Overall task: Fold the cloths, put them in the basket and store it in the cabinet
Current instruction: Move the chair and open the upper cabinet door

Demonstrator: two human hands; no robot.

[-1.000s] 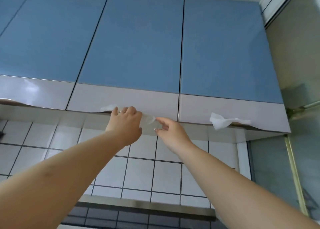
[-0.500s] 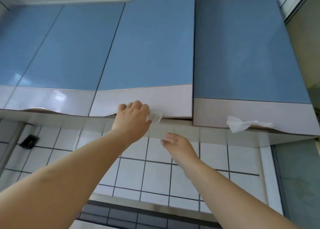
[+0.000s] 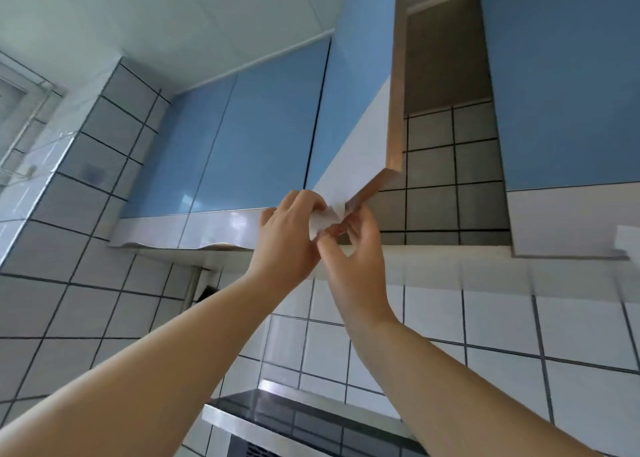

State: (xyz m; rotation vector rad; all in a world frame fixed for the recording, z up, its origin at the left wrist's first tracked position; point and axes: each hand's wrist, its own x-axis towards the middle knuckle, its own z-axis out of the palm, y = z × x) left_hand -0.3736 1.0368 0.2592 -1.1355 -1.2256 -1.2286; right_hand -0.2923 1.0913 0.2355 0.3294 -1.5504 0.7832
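The blue-and-white wall cabinet door (image 3: pixel 360 110) stands swung open toward me, showing a dark, tiled cabinet interior (image 3: pixel 446 166). My left hand (image 3: pixel 287 238) grips the door's lower corner, fingers curled over the bottom edge. A white paper wad (image 3: pixel 323 219) sticks out at that corner. My right hand (image 3: pixel 356 262) reaches up beside the left and pinches the paper between thumb and fingers under the door edge. No cloths or basket are in view.
Shut blue cabinet doors (image 3: pixel 242 145) run to the left, and another (image 3: pixel 568 76) to the right with a white paper piece (image 3: pixel 627 240) at its bottom edge. A steel range hood (image 3: pixel 311 418) juts out below my arms. White tiled wall behind.
The middle door has swung from barely ajar to wide open, exposing the interior. My right hand rose from below to the paper at the door corner. My view tilted upward.
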